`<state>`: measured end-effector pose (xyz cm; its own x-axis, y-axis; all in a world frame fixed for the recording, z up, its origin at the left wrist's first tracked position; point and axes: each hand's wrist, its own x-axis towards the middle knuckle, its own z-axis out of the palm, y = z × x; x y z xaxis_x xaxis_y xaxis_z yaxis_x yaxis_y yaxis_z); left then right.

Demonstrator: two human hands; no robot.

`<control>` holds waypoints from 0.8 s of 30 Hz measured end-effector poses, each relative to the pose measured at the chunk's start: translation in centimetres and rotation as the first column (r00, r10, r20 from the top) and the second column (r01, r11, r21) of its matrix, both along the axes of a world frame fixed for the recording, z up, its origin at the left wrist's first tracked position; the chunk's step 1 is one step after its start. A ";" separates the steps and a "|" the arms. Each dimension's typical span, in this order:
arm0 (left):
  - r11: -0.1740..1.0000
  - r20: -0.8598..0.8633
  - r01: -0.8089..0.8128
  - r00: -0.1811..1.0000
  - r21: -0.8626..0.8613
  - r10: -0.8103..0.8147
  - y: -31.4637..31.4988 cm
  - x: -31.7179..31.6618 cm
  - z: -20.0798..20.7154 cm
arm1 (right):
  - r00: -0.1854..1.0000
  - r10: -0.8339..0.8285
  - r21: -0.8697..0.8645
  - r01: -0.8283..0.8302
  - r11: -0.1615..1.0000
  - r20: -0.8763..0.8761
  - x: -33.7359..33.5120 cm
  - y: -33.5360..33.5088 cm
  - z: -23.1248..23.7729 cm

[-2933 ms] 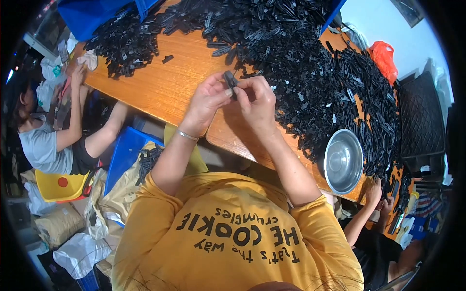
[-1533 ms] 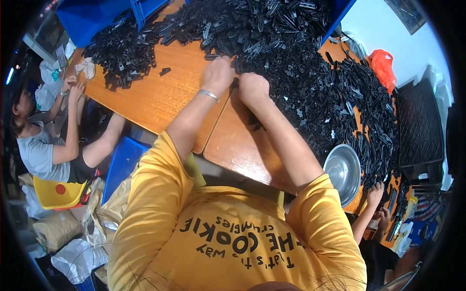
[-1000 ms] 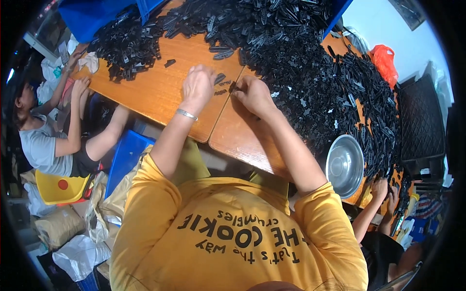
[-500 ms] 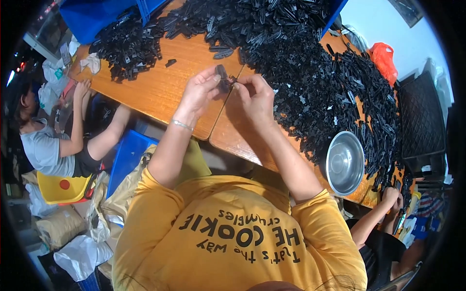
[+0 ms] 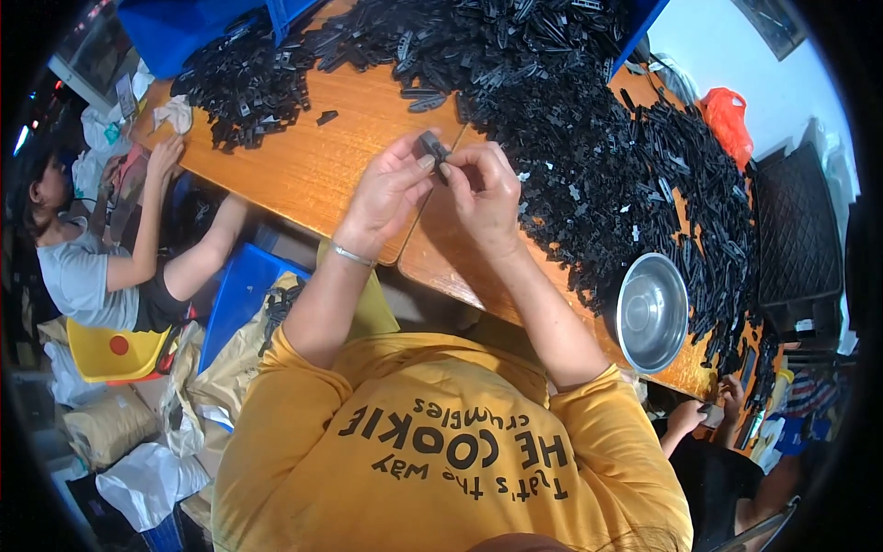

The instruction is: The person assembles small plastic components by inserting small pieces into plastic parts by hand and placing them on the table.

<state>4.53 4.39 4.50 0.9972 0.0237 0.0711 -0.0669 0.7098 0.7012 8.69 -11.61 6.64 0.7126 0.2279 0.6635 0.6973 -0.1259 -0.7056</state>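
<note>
Between my two hands, above the seam of the wooden table, is a small black plastic part (image 5: 430, 145). My left hand (image 5: 391, 182) pinches it between thumb and fingers. Against its right side, the thumb and forefinger of my right hand (image 5: 483, 189) are pressed together; whether they grip this part or a second small piece I cannot make out. Just beyond my hands spreads a large heap of black plastic parts (image 5: 543, 101), long clips mixed with small pieces. One loose black piece (image 5: 326, 117) lies apart on the left side of the table.
A steel bowl (image 5: 652, 311) stands by the table's near right edge. Blue bins (image 5: 189, 37) hold the far left, with a smaller black heap (image 5: 241, 115) before them. One person (image 5: 92, 276) sits at left; another person's hands (image 5: 685, 419) work at lower right. A red bag (image 5: 727, 124) lies far right.
The black part has been turned in my fingers, and my hands have drawn closer together around it. At lower right, the other person's hands have moved apart and down.
</note>
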 end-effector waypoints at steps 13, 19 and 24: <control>0.894 0.065 -0.229 0.973 0.386 0.221 -1.4 -3.0 1.7 | 0.850 0.072 -0.101 -0.145 0.984 -0.521 -0.5 0.2 -1.1; 0.804 -0.035 -0.229 0.955 0.548 0.295 3.0 -8.2 -0.9 | 0.548 0.274 -0.002 -0.451 0.893 -0.790 -4.0 4.4 -6.3; 0.359 -0.256 0.233 0.967 0.904 0.017 12.0 -15.7 1.8 | 0.672 0.338 -0.237 -0.612 0.754 -0.659 -2.8 3.7 -5.8</control>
<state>-11.18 16.35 6.25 0.9769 -0.0414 -0.2095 0.1759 -0.4004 0.8993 5.87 -7.90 0.84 0.6158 0.7863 -0.0500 0.2512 -0.2561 -0.9334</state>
